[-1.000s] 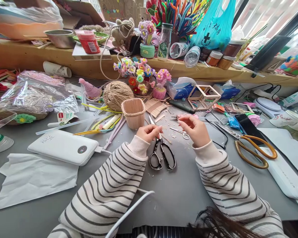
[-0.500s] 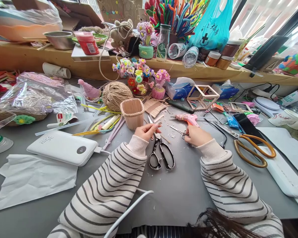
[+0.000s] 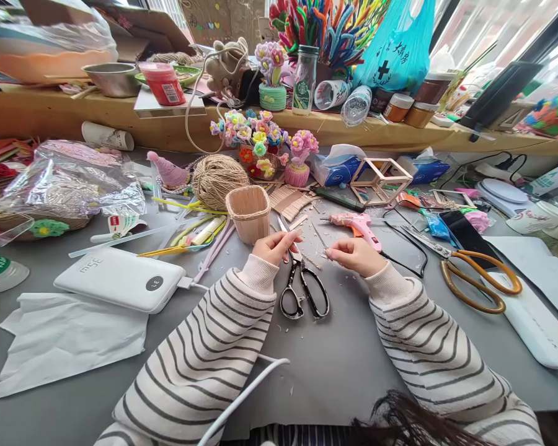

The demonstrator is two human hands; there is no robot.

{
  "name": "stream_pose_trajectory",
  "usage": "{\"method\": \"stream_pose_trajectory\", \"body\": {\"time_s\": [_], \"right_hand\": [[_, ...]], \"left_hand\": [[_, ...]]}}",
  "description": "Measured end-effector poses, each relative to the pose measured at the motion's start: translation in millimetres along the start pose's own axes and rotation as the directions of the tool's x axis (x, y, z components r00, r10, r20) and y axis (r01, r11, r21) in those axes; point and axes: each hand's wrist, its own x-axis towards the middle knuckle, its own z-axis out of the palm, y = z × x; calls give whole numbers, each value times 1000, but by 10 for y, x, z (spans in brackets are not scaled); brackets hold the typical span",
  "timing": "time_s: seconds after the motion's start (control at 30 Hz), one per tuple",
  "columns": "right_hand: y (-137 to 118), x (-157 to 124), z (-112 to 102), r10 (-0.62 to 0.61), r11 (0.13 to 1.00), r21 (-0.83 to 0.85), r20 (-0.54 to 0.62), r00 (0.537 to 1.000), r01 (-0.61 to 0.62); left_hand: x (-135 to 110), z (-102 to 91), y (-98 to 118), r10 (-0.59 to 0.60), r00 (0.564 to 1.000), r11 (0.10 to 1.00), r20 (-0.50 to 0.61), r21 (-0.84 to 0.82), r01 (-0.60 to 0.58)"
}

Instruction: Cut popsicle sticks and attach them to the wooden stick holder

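My left hand (image 3: pixel 273 249) is closed in a pinch on a small wooden strip (image 3: pixel 299 233) that shows only at the fingertips. It hovers over the blades of black-handled scissors (image 3: pixel 303 285) lying on the table. My right hand (image 3: pixel 357 255) is closed around one end of a slim, pointed metal tool (image 3: pixel 319 235); its exact kind cannot be made out. A small wooden bucket (image 3: pixel 248 220) with a twine rim stands upright just beyond my left hand. Behind my right hand lies a pink glue gun (image 3: pixel 360 228), apart from the fingers.
Flat wooden sticks (image 3: pixel 288 201) and a twine ball (image 3: pixel 219 179) lie behind the bucket. Large brown-handled scissors (image 3: pixel 481 282) rest at right. A white power bank (image 3: pixel 121 279) with a cable lies left. A wooden frame (image 3: pixel 381 179) stands farther back.
My right hand has shifted slightly left, away from the glue gun, and its metal tool has turned to point farther away from me. My left hand keeps its pinch in nearly the same place.
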Motion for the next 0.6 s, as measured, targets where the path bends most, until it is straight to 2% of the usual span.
{"method": "stream_pose_trajectory", "body": {"time_s": [0.07, 0.17, 0.33, 0.47, 0.57, 0.6], "right_hand": [[18, 9, 67, 3, 989, 151, 0, 1000, -3], [25, 27, 138, 25, 972, 234, -43, 999, -14], [17, 49, 179, 32, 930, 367, -10, 999, -26], [42, 56, 191, -34, 891, 453, 149, 988, -37], [47, 47, 199, -86, 867, 491, 313, 946, -84], [46, 40, 204, -117, 849, 518, 376, 919, -104]], "left_hand": [[5, -3, -8, 0, 1000, 1000, 8, -11, 0], [21, -11, -37, 1, 1000, 1000, 10, -22, -1], [31, -18, -75, 21, 1000, 999, -17, -32, -21], [15, -10, -64, 26, 1000, 998, -18, -62, -27], [-2, -3, -54, 77, 995, 993, -55, -90, -82], [-7, -2, -55, 106, 992, 988, -64, -107, -112]]}}
